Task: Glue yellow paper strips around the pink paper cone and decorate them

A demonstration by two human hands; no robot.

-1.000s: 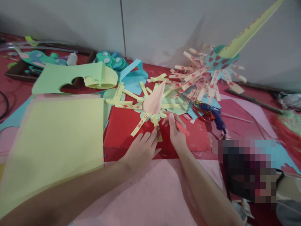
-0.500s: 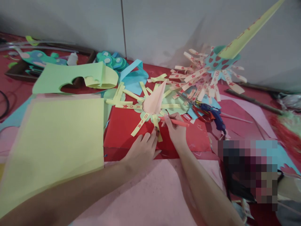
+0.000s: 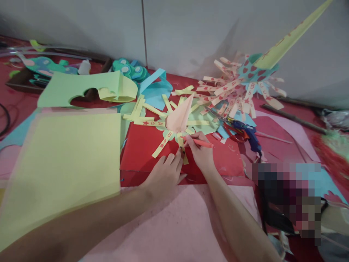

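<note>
A pink paper cone (image 3: 178, 116) stands on a green scalloped base with yellow strips spread around it, over a red sheet (image 3: 141, 145). Two of the strips bear red letters and stars. My left hand (image 3: 167, 169) lies with fingers spread, its fingertips pressing on the front yellow strip (image 3: 180, 142). In my right hand (image 3: 202, 153) is a red pen (image 3: 201, 142), gripped between thumb and fingers, its tip at the upper part of that same strip.
Yellow sheets (image 3: 73, 156) lie at the left, green cut paper (image 3: 81, 85) behind them. Scissors (image 3: 236, 131) and a blue glue gun (image 3: 249, 134) lie at the right, below a finished-looking paper piece (image 3: 252, 72). A brown tray (image 3: 19, 85) sits back left.
My right hand and the red pen have shifted slightly left, bringing the tip onto the front strip. My left hand has stayed in place.
</note>
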